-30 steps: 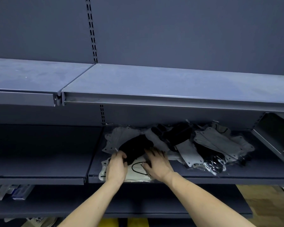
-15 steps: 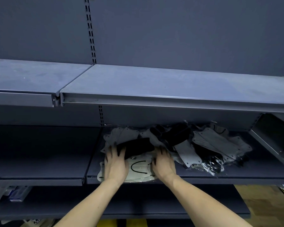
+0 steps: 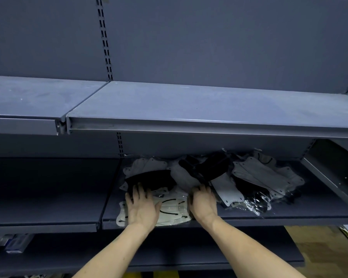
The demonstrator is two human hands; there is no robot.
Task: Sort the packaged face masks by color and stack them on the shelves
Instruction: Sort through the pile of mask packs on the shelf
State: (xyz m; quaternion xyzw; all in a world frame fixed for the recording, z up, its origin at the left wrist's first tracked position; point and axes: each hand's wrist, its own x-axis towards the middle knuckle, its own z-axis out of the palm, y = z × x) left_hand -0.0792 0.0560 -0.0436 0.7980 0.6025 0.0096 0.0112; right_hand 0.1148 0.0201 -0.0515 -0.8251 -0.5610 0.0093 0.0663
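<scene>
left hand (image 3: 142, 209): flat, fingers spread, pressing on the white mask stack (image 3: 172, 210), fingertips reaching the black mask (image 3: 151, 177) behind it.
right hand (image 3: 203, 202): fingers fairly straight, against the stack's right edge, gripping nothing.
white stack: at the front of the middle shelf (image 3: 289, 214).
loose pile (image 3: 249, 177): black and white packs jumbled to the right, further back.

We see our left hand (image 3: 142, 209) flat, fingers spread, on the white mask stack (image 3: 172, 210), fingertips touching a black packaged mask (image 3: 151, 177). Our right hand (image 3: 203, 203) presses the stack's right edge. Mixed mask pile (image 3: 249, 177) lies right of it on the middle shelf (image 3: 289, 218).
</scene>
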